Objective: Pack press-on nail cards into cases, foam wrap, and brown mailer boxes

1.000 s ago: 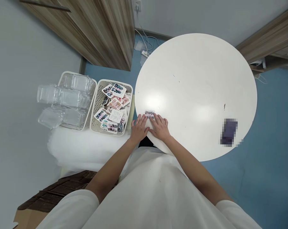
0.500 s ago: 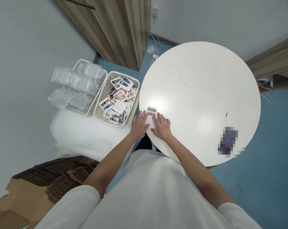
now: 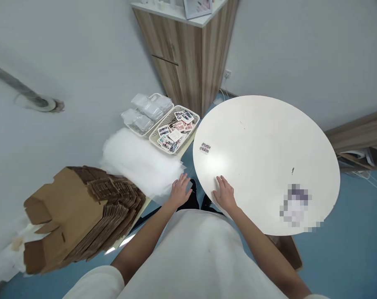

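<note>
My left hand (image 3: 180,192) hangs in the gap between the round table and the side table, near the edge of the white foam sheets (image 3: 138,160). Its fingers are apart and hold nothing. Over the near left rim of the white round table (image 3: 269,166) is my right hand (image 3: 225,194), fingers spread and empty; whether it touches the top I cannot tell. A card of press-on nails (image 3: 205,148) lies flat near the table's left edge, beyond both hands.
A white basket (image 3: 153,141) holds several nail cards. Behind it, another basket (image 3: 171,109) carries clear plastic boxes (image 3: 149,107). Stacked flattened cardboard boxes (image 3: 82,211) stand at left. A pixelated item (image 3: 296,205) lies at the table's right. A wood-grain cabinet (image 3: 188,62) stands in the corner.
Both hands have come away from the nail card, which stays on the table. My left hand has moved off the table to the left, my right hand back toward me. The view has shifted.
</note>
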A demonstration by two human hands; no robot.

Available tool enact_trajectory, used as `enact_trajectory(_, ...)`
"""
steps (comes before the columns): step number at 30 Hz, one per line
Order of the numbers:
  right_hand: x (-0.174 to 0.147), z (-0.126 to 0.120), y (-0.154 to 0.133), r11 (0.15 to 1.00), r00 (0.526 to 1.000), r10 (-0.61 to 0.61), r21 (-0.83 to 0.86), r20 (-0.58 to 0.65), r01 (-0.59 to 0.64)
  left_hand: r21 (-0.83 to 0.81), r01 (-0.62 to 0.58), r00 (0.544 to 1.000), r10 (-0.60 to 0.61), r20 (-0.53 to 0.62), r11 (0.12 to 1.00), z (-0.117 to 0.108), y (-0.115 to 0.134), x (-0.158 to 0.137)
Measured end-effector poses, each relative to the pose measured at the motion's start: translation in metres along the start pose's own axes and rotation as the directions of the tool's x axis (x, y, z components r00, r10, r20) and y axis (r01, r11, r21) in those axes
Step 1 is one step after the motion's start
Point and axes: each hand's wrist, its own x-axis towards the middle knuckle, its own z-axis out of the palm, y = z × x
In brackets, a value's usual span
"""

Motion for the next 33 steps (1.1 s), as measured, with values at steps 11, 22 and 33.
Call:
enact_trajectory(11,0.014,0.001,-0.044,0.964,0.974,-0.228,0.137,-0.016,0.228,-0.273,0.094,0.995,-0.103,-0.019,0.957,-0.050,-0.023,-0.053)
enact_trajectory(22,0.072,0.013,-0.147,0.898,0.925,-0.373,0.277,0.073,0.341,-0.479,0.109,0.976,-0.184,-0.112,0.871,-0.091,-0.073,-0.073)
enact_trajectory(33,0.174,-0.009,-0.212,0.861,0.895,-0.432,0.347,0.110,0.373,-0.561,0.036,0.958,-0.189,-0.218,0.827,-0.183,-0.084,0.005)
